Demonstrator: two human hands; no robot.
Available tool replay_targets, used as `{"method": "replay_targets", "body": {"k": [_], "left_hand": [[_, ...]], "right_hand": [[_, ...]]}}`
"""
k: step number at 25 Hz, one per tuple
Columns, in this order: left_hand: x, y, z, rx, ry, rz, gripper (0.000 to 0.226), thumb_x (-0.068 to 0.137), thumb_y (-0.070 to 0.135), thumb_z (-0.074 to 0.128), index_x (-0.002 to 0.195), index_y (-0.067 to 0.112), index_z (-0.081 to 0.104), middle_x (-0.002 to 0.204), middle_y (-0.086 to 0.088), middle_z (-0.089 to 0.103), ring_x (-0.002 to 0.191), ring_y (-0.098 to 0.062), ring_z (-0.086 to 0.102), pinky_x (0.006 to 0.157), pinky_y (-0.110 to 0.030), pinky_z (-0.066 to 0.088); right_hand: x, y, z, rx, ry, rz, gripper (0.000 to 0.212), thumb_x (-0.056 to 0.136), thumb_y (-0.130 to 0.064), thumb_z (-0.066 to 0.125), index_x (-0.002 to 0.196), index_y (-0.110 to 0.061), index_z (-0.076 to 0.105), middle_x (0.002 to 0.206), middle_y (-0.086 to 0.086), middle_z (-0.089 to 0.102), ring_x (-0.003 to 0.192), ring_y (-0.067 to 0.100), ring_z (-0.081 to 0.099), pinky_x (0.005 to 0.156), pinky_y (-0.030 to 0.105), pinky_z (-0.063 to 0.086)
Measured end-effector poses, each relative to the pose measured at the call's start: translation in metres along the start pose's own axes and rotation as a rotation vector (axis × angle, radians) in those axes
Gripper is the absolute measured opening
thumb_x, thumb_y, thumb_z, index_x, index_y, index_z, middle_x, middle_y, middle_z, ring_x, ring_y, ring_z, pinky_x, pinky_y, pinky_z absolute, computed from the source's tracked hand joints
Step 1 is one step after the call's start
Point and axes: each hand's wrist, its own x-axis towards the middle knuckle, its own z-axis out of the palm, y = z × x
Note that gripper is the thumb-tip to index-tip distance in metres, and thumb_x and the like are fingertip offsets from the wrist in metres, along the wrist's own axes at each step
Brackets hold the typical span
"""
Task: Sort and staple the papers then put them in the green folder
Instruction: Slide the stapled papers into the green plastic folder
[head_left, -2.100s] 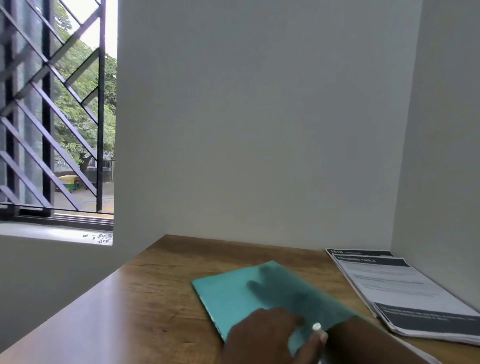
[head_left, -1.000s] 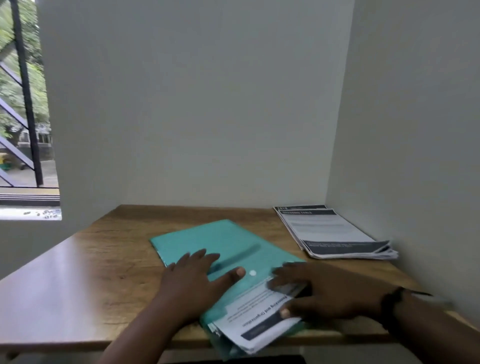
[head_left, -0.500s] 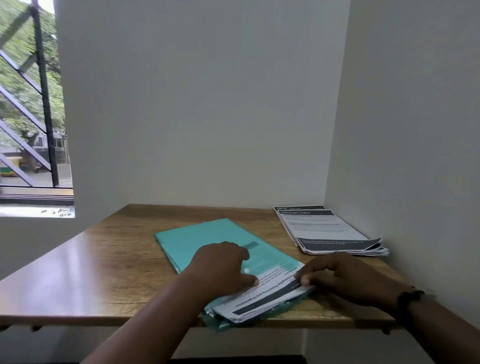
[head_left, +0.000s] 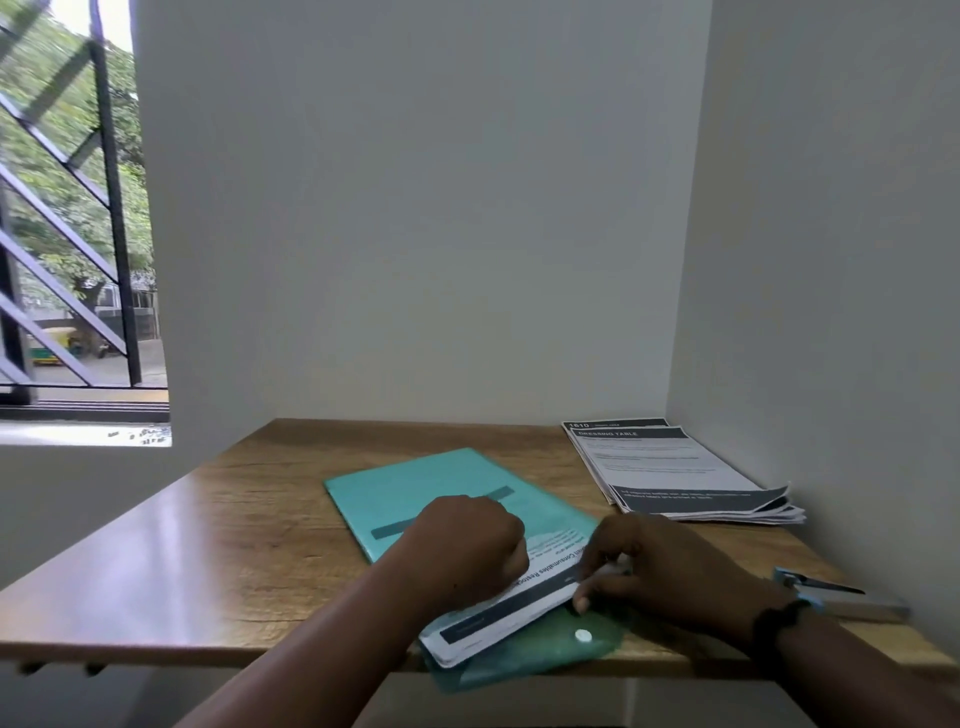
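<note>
- Low in the centre of my frame, the green folder (head_left: 415, 493) lies slantwise on the wooden desk (head_left: 234, 545), its near flap with a white snap button (head_left: 583, 635) hanging over the front edge.
- A printed sheaf of papers (head_left: 519, 603) sits partway inside the folder mouth, its dark header band exposed.
- My left hand (head_left: 467, 551), fingers curled under, presses on the folder and the papers' left side; what the fingertips grip I cannot tell.
- My right hand (head_left: 670, 571), just right of centre, pinches the papers' right edge between thumb and bent fingers.
- A second paper stack (head_left: 675, 473) lies at right by the wall.
- A stapler (head_left: 841, 597) rests at lower right, partly behind my wrist.
- A barred window (head_left: 67, 234) fills the upper left.
</note>
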Motion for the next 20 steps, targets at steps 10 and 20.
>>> {"method": "replay_targets", "body": {"k": [10,20], "left_hand": [[-0.002,-0.011,0.015,-0.011,-0.006,-0.034,0.036,0.097,0.034,0.033,0.087,0.014,0.061,0.084,-0.004,0.063,0.073,-0.024,0.057,0.060,-0.032,0.038],[0.026,-0.013,0.010,-0.171,-0.212,-0.071,0.045,0.095,0.055,0.042,0.125,0.023,0.055,0.122,0.002,0.058,0.112,-0.019,0.055,0.091,-0.037,0.048]], "right_hand": [[0.062,-0.016,0.016,0.047,0.066,0.269,0.084,0.049,-0.043,0.088,0.116,-0.034,0.037,0.111,-0.006,0.030,0.101,0.014,0.039,0.079,0.028,0.039],[0.059,0.067,-0.013,-0.129,0.023,0.529,0.042,0.075,-0.058,0.068,0.104,-0.029,0.056,0.118,-0.004,0.060,0.103,0.013,0.054,0.079,0.026,0.040]]}}
